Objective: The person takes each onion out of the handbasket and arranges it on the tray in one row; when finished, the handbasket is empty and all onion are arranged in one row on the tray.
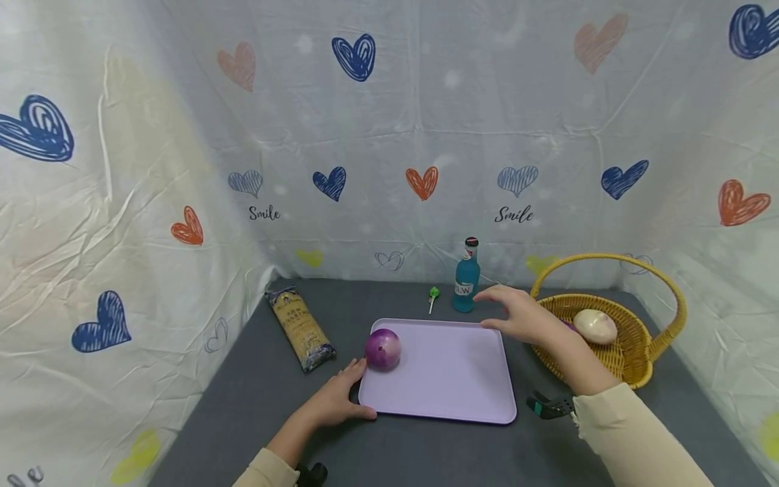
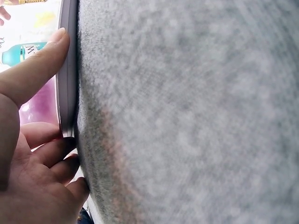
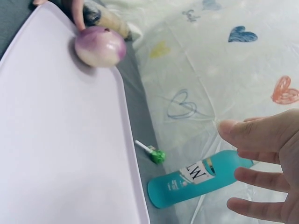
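Note:
A purple onion point(image 1: 383, 350) sits on the left part of a pale lilac tray point(image 1: 450, 379). My left hand point(image 1: 337, 398) rests at the tray's front-left corner, thumb and fingers spread and touching its rim. In the left wrist view, the thumb point(image 2: 44, 63) lies against the tray's side point(image 2: 67, 70). My right hand point(image 1: 517, 313) hovers over the tray's back-right corner, fingers apart and holding nothing. Nearest to it stands a blue bottle point(image 1: 466, 277), upright behind the tray; in the right wrist view the fingers appear in front of the bottle's neck end.
A green-wrapped lollipop point(image 1: 434, 293) lies left of the bottle. A yellow wicker basket point(image 1: 639, 338) at the right holds a white onion-like bulb point(image 1: 595, 327) and something purple, mostly hidden. A yellow noodle packet point(image 1: 300, 328) lies at the left. A heart-printed curtain point(image 1: 377, 122) borders the table.

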Demonstrator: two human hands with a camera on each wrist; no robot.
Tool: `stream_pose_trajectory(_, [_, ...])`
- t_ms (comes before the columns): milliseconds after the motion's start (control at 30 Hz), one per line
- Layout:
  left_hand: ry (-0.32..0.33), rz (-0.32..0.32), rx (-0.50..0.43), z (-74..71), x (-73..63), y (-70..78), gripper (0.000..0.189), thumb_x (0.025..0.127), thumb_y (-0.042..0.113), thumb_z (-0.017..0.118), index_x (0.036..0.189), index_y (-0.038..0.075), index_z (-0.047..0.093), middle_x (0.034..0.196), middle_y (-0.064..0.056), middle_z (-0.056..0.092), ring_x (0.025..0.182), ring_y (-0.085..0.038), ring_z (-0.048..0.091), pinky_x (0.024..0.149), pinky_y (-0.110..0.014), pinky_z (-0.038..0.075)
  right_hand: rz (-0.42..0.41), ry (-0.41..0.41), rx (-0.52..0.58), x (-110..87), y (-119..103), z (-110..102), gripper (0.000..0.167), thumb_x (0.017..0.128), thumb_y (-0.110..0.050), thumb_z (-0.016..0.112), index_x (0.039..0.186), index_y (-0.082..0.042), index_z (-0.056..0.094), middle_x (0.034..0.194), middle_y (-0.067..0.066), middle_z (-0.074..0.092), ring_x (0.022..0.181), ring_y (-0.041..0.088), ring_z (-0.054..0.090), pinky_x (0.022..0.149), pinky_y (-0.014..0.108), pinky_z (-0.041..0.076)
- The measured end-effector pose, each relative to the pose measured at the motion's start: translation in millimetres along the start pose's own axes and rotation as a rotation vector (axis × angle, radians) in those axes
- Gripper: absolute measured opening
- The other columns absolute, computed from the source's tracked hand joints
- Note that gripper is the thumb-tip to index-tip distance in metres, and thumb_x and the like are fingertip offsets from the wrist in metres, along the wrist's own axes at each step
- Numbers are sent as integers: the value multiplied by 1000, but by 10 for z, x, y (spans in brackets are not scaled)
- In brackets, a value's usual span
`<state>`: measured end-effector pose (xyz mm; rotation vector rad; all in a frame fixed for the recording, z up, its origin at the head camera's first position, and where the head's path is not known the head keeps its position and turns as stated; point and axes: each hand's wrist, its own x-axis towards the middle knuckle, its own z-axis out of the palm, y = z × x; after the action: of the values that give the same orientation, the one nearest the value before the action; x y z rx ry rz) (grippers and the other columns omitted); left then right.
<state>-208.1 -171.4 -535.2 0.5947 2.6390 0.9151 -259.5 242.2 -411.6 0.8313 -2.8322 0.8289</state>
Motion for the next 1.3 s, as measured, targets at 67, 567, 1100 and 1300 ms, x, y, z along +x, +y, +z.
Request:
stream_pose_trajectory(67, [0,-3,0,-2,3,-7,109,77,49,85,157,0,30,164,-17,29,155,-37,17,122,-63,18,-1,1,2,-9,9,-10,44,87,-16,80,129,-10,66,127,13,66,119,37,60,91,54,56])
stream_pose_trajectory(567, [-1,9,18,-1,19,-19,108,77,48,85,157,-1,30,164,-17,30,155,-37,18,122,-62,19,37,11,-3,-163,156,-62,45,88,-17,79,129,-7,65,128,15,65,120,39,59,92,55,56])
stream_pose_trajectory(1100, [-1,4,18,-12,2,-13,108,77,48,85,157,-1,31,164,-17,31,155,-38,19,122,-63,19,58,35,-17,-289,238,-169,45,89,-19,79,130,-7,64,130,18,64,113,39,61,88,56,55])
stream_pose_trajectory(1300, [-1,3,17,-11,4,-12,108,77,48,85,157,0,31,164,-17,31,155,-38,19,122,-63,20,66,62,-27,-339,273,-196,46,88,-21,79,130,-7,64,127,16,66,110,36,63,86,53,58])
